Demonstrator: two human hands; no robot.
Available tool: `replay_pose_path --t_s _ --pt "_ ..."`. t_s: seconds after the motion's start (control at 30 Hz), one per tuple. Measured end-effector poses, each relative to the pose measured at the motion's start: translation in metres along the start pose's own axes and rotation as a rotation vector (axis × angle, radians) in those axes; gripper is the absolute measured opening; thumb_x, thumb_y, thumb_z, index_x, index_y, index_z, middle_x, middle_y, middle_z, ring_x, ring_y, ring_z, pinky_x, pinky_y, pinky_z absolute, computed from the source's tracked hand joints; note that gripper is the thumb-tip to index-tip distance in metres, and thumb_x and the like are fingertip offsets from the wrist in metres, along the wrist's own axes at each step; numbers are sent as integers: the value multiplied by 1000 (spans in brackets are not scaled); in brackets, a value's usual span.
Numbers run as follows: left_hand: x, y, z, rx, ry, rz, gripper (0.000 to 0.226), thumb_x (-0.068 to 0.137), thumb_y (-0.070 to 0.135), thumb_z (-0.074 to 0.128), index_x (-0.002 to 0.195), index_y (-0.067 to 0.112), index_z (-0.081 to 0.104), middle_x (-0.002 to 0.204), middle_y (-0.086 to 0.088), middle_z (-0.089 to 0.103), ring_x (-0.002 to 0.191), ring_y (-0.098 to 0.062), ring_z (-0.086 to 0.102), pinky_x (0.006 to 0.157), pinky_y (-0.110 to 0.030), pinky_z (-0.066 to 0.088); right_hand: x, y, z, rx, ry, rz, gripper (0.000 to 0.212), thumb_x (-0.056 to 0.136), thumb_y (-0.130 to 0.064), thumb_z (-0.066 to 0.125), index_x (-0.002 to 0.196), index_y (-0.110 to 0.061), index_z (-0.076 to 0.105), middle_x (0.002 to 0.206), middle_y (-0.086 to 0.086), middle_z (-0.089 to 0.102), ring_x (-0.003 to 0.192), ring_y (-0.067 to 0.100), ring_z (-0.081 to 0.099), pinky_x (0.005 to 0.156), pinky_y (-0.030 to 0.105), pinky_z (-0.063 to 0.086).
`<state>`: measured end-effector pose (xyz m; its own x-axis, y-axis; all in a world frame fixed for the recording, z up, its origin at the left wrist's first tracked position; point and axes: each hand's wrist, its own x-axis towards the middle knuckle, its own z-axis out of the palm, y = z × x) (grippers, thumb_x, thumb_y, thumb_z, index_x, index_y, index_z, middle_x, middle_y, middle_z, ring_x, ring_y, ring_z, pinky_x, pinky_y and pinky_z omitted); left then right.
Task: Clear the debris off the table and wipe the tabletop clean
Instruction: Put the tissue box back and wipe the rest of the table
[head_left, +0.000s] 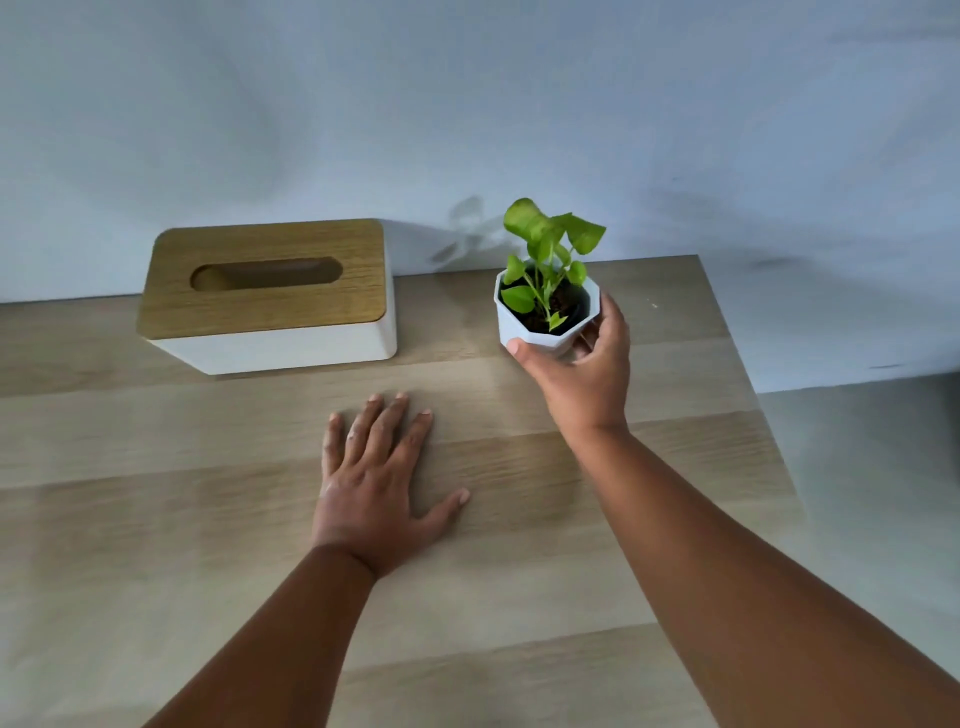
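A small white faceted pot with a green plant (540, 319) stands near the back right of the wooden tabletop (182, 519). My right hand (582, 379) grips the pot from the near side, thumb on its left face and fingers round its right. My left hand (374, 483) lies flat on the tabletop in the middle, fingers spread, holding nothing. A few tiny pale specks (652, 304) lie on the wood right of the pot.
A white tissue box with a wooden lid (267, 296) stands at the back left against the pale wall; no tissue shows in its slot. The table's right edge (753, 395) runs diagonally, with grey floor beyond it.
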<state>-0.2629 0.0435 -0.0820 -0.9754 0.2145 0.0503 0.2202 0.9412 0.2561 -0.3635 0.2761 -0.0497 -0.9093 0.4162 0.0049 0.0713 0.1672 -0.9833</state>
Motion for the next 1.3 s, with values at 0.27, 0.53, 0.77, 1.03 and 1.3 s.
replay_pose_path --t_s 0.27,0.53,0.77,1.03,1.3 --pt "-46 -21 -7 -58 11 20 86 87 74 55 154 20 49 166 -8 36 158 -28 23 126 -58 20 -25 -10 51 -57 -52 -2 106 52 -39 96 145 -23 48 140 4 56 129 19 60 105 44 55" --pt "-88 -62 -14 -31 105 -8 86 83 71 63 152 20 52 165 -8 38 156 -29 28 125 -58 24 -26 -19 80 -79 -77 -21 99 57 -29 96 144 -17 50 139 8 56 127 22 61 104 44 55" --pt "-87 -63 -12 -17 89 -15 88 82 73 61 153 21 50 165 -7 38 156 -29 27 123 -59 25 -17 -20 92 -85 -46 -20 101 56 -32 97 144 -19 49 139 6 56 126 17 61 104 42 55" --pt "-86 -64 -11 -12 71 -16 90 82 74 60 154 22 48 166 -7 36 157 -29 25 124 -60 24 -5 -16 101 -84 -30 -29 100 54 -32 98 141 -21 51 136 5 59 126 16 62 105 40 55" --pt "-86 -63 -13 -2 45 -22 90 84 76 56 155 21 47 166 -6 35 158 -28 23 125 -60 22 -1 -12 106 -55 -33 -28 100 54 -31 98 141 -21 50 136 7 60 127 18 62 104 41 55"
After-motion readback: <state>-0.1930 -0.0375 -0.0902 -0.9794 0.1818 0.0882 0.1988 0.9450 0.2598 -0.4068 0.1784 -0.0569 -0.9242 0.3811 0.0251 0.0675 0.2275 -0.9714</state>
